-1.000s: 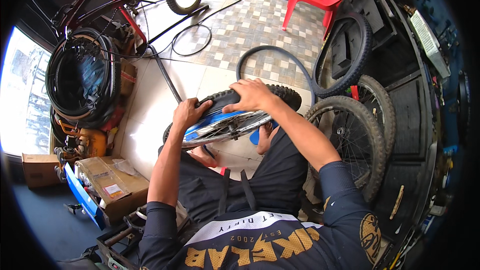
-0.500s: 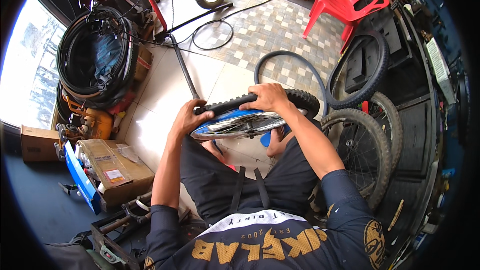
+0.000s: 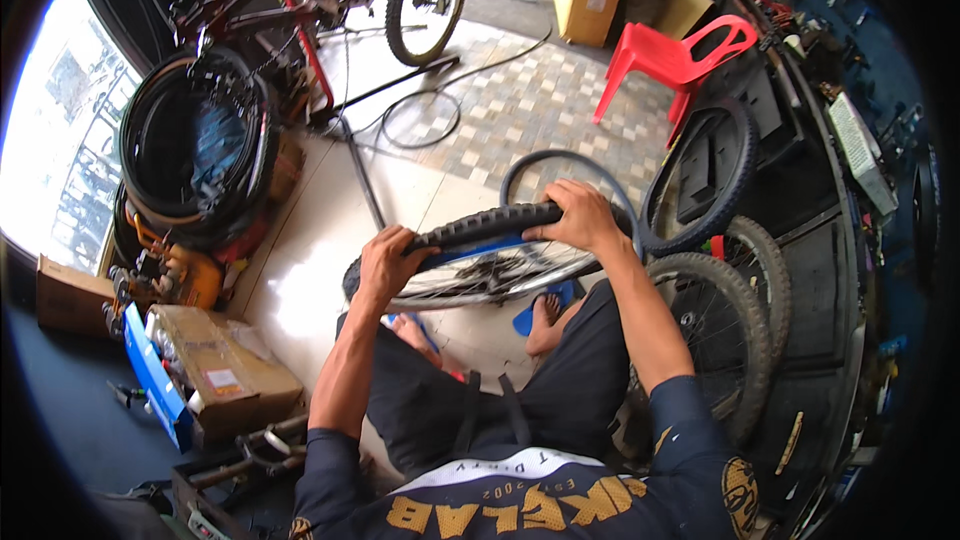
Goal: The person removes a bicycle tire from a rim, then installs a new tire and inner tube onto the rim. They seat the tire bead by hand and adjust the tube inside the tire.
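A knobby black tyre [image 3: 485,223] sits on a silver spoked wheel [image 3: 470,290], held tilted above my knees, with a blue strip [image 3: 480,246] showing along its inside edge. My left hand [image 3: 387,262] grips the tyre on the left, fingers curled over the tread and thumb along its near side. My right hand [image 3: 575,215] grips it further right, higher in the view, thumb pressed on the near edge. Below the wheel are my feet and blue flip-flops [image 3: 525,320]. A loose grey-black ring [image 3: 550,156], apparently an inner tube, lies on the floor beyond.
A red bicycle [image 3: 320,0] on a stand, with hoses and stacked tyres [image 3: 150,80], is at upper left. Cardboard boxes [image 3: 230,370] lie lower left. A red plastic chair [image 3: 650,55], a loose tyre [image 3: 745,150] and two wheels [image 3: 755,360] line the right side, beside a cluttered bench.
My hands and the wheel sit lower in the view and the wheel's spokes show more, with less blue visible. My right hand has moved right. The surroundings have shifted downward as my head moved.
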Motion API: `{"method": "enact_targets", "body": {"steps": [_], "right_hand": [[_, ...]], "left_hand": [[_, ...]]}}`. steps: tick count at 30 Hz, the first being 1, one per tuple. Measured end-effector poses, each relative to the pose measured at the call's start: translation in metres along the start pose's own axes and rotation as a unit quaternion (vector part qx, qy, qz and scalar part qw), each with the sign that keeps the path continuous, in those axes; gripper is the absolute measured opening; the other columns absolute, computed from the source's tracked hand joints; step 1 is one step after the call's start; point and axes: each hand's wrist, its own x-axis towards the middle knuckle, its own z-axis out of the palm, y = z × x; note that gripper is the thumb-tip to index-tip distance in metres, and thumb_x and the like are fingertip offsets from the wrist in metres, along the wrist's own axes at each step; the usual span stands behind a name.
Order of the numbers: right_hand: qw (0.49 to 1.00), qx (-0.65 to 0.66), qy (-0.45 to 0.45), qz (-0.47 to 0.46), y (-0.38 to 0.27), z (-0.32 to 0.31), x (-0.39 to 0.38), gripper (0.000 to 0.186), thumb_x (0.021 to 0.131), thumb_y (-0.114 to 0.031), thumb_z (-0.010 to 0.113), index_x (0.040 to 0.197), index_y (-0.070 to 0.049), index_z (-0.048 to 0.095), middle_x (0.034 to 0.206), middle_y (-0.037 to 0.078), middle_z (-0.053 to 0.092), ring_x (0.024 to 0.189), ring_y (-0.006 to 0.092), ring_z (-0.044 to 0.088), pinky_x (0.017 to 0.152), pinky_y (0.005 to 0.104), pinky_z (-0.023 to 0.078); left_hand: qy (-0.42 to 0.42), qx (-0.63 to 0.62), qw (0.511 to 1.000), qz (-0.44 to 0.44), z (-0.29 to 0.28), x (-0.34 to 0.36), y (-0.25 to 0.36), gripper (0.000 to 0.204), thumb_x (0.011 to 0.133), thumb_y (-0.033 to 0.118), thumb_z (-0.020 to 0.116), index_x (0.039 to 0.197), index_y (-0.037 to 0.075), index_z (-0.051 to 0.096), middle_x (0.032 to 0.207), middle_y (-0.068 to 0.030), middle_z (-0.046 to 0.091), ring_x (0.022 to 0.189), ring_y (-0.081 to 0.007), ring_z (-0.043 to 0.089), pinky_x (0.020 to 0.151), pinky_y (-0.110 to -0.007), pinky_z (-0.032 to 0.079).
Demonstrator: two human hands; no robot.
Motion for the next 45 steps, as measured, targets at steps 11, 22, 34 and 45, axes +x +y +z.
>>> {"method": "enact_targets", "body": {"steps": [11, 22, 34, 45], "right_hand": [[0.991, 0.038, 0.022, -0.128, -0.012, 0.058, -0.026, 0.067, 0.087, -0.059, 0.077, 0.134, -0.013, 0.067, 0.123, 0.010, 0.068, 0.116, 0.0310, 0.065, 0.104, 0.0448, 0.049], [0.991, 0.089, 0.046, -0.085, -0.025, 0.098, -0.030, 0.043, 0.081, -0.039, 0.085, 0.114, -0.015, 0.071, 0.096, 0.008, 0.075, 0.094, 0.0307, 0.073, 0.087, 0.0426, 0.056], [0.986, -0.032, 0.100, -0.129, -0.064, 0.090, -0.014, 0.054, 0.083, -0.051, 0.079, 0.111, -0.007, 0.065, 0.107, 0.011, 0.069, 0.105, 0.0306, 0.068, 0.093, 0.0426, 0.053], [0.991, 0.011, 0.122, -0.058, -0.031, 0.104, 0.002, 0.054, 0.091, -0.061, 0.070, 0.082, -0.008, 0.061, 0.071, 0.011, 0.070, 0.070, 0.0308, 0.073, 0.064, 0.0428, 0.057]], "left_hand": [[-0.137, 0.077, 0.986, 0.059, 0.003, 0.023, 0.037, 0.037, 0.085, 0.044, 0.081, 0.081, 0.009, 0.070, 0.082, -0.0067, 0.071, 0.084, -0.0281, 0.071, 0.072, -0.042, 0.057], [-0.018, 0.167, 0.985, 0.050, -0.006, -0.017, 0.024, 0.068, 0.075, 0.052, 0.088, 0.121, 0.007, 0.066, 0.114, -0.0121, 0.066, 0.110, -0.0335, 0.063, 0.098, -0.047, 0.049], [-0.021, 0.179, 0.980, 0.080, 0.028, -0.017, 0.014, 0.045, 0.080, 0.042, 0.085, 0.103, 0.007, 0.068, 0.093, -0.0096, 0.065, 0.093, -0.0317, 0.062, 0.084, -0.044, 0.047], [0.029, 0.177, 0.982, 0.058, 0.048, 0.002, 0.002, 0.049, 0.084, 0.043, 0.082, 0.107, 0.002, 0.068, 0.102, -0.0130, 0.067, 0.104, -0.0345, 0.064, 0.090, -0.046, 0.050]]}}
